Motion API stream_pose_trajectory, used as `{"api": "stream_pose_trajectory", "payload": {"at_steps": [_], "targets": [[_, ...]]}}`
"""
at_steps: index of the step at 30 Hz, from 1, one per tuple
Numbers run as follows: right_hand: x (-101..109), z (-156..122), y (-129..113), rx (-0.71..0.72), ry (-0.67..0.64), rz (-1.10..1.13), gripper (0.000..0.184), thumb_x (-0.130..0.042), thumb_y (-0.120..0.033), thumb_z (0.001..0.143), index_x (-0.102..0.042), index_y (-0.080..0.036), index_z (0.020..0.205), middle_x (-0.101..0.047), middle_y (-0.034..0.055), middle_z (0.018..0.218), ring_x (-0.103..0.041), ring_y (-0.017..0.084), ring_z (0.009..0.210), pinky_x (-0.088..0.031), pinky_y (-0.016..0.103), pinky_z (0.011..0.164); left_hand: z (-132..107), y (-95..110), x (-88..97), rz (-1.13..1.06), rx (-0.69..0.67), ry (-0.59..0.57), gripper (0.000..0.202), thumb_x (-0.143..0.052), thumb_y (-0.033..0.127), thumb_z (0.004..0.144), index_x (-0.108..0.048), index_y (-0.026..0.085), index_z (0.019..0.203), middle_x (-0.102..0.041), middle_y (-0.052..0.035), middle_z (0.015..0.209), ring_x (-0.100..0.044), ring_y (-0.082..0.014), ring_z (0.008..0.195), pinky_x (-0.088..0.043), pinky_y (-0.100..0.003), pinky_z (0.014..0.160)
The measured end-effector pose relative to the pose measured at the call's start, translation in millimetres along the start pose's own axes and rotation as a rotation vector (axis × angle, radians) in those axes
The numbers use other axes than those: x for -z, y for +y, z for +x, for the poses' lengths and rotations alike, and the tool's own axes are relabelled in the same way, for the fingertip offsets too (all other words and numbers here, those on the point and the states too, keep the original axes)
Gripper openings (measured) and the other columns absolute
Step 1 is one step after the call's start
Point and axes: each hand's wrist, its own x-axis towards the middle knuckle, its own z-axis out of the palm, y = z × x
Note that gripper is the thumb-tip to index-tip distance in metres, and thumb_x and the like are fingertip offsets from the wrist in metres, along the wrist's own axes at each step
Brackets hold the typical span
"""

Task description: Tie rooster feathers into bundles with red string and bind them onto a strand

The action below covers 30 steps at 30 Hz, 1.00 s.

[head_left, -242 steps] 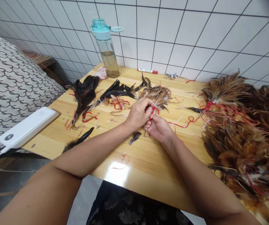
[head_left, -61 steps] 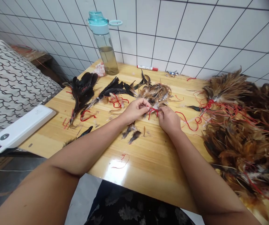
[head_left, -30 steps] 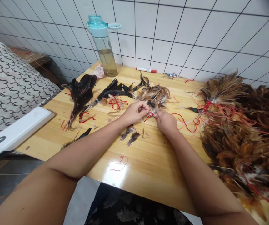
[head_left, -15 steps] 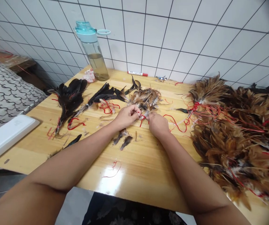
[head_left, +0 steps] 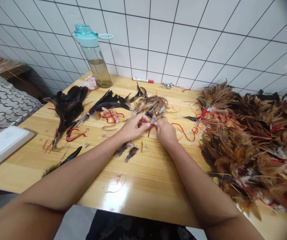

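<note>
My left hand point(head_left: 134, 128) and right hand point(head_left: 166, 133) pinch red cord point(head_left: 152, 125), close together. Cord sits at the near end of a brown feather bundle point(head_left: 153, 104), over the wooden table point(head_left: 155, 186).

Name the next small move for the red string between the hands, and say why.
Probably draw the left grip and right grip gently apart to snug the red string: both appear to pinch it, close together, at the near end of the brown feather bundle, and a short tail sticks out. Any knot is too small to make out.
</note>
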Motion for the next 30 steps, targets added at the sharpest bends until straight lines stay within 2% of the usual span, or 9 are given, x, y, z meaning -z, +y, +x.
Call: {"api": "stream_pose_trajectory", "payload": {"at_steps": [7,12,18,22,26,30], "targets": [[-1,1,0,-0.042,0.053,0.07,0.032,-0.033,-0.028,0.1,-0.063,-0.018,0.109,-0.067,0.012,0.111,-0.063,0.024,0.101,-0.044,0.031,0.078,-1,6,1.0,-0.053,0.041,0.016,0.028,-0.057,0.043,0.085,-0.06,0.016,0.092,-0.066,-0.0016,0.081,-0.055,-0.0116,0.067,-0.042,-0.024,0.063],[-5,2,2,0.015,0.086,0.114,0.031,-0.034,-0.025,0.1,-0.063,-0.017,0.106,-0.067,0.0127,0.111,-0.061,0.024,0.102,-0.044,0.032,0.081,-2,8,0.2,-0.13,0.075,-0.008,0.028,-0.061,0.041,0.084,-0.062,0.015,0.095,-0.067,-0.0022,0.082,-0.058,-0.0116,0.069,-0.045,-0.024,0.065],[-10,3,3,0.083,0.165,0.186,0.028,-0.036,-0.025,0.098,-0.063,-0.018,0.094,-0.067,0.0119,0.099,-0.06,0.023,0.092,-0.043,0.032,0.077,-1,0,-7.6,-0.235,0.085,-0.029,0.033,-0.072,0.03,0.074,-0.059,0.016,0.101,-0.07,-0.0036,0.089,-0.065,-0.0131,0.076,-0.05,-0.026,0.072],[-12,2,2,0.113,0.157,0.264,0.023,-0.04,-0.027,0.096,-0.062,-0.018,0.095,-0.067,0.013,0.101,-0.06,0.025,0.092,-0.043,0.034,0.077,0,-6,-10.4,-0.233,0.068,-0.014,0.026,-0.069,0.025,0.076,-0.057,0.017,0.099,-0.068,-0.0015,0.082,-0.064,-0.0114,0.071,-0.049,-0.024,0.068],[-17,5,6,0.077,0.183,0.421,0.015,-0.049,-0.03,0.09,-0.06,-0.02,0.092,-0.067,0.0094,0.091,-0.06,0.023,0.081,-0.044,0.034,0.072,1,-6,-8.9,-0.234,0.076,0.018,0.024,-0.069,0.025,0.077,-0.057,0.017,0.097,-0.064,0.0004,0.077,-0.061,-0.0097,0.066,-0.046,-0.021,0.061],[-23,12,15,-0.007,0.188,0.775,0.017,-0.057,-0.037,0.083,-0.058,-0.021,0.089,-0.062,0.0017,0.071,-0.056,0.018,0.065,-0.045,0.032,0.066,2,0,-6.2,-0.303,0.095,0.037,0.023,-0.069,0.024,0.077,-0.056,0.016,0.095,-0.063,0.0011,0.078,-0.06,-0.0093,0.065,-0.046,-0.021,0.061]]}}
